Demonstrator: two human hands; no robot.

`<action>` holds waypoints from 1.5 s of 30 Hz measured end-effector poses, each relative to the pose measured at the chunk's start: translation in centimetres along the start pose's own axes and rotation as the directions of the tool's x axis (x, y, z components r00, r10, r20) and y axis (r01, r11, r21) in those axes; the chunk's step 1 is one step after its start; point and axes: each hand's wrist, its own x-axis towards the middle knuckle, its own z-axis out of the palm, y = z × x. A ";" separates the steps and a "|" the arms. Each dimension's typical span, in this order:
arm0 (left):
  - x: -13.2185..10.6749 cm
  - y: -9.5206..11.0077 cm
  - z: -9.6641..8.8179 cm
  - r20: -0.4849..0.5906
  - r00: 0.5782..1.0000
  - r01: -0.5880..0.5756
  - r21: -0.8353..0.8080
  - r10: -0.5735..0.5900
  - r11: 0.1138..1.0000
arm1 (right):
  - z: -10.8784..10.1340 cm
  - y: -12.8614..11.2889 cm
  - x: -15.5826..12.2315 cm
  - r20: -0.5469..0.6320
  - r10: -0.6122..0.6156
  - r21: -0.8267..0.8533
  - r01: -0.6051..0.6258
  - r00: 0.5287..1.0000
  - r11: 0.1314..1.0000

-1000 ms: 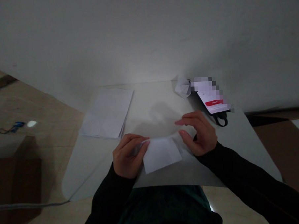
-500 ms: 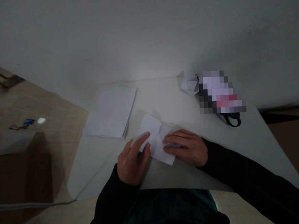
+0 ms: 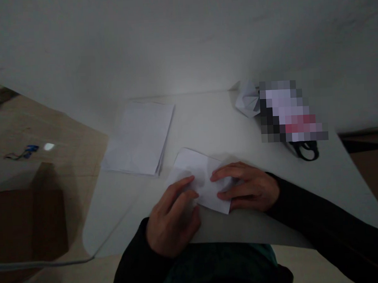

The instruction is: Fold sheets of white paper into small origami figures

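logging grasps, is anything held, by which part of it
White paper: the left hand is over its near left side, the right hand over its right end; whether either has a grip cannot be told.

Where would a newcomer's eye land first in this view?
Probably on the white paper near the table's front edge, bright between the dark sleeves, with the fingers of the left hand and right hand on it. Next, the pixelated patch with its reddish band at the table's far right, beside a small folded white paper piece. Then the paper stack at the table's far left.
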 end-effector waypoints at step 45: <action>0.2 0.7 1.2 -0.080 0.990 0.120 0.027 -0.118 0.992 | 2.7 -2.7 4.5 -0.395 0.555 -0.216 -0.662 0.732 0.718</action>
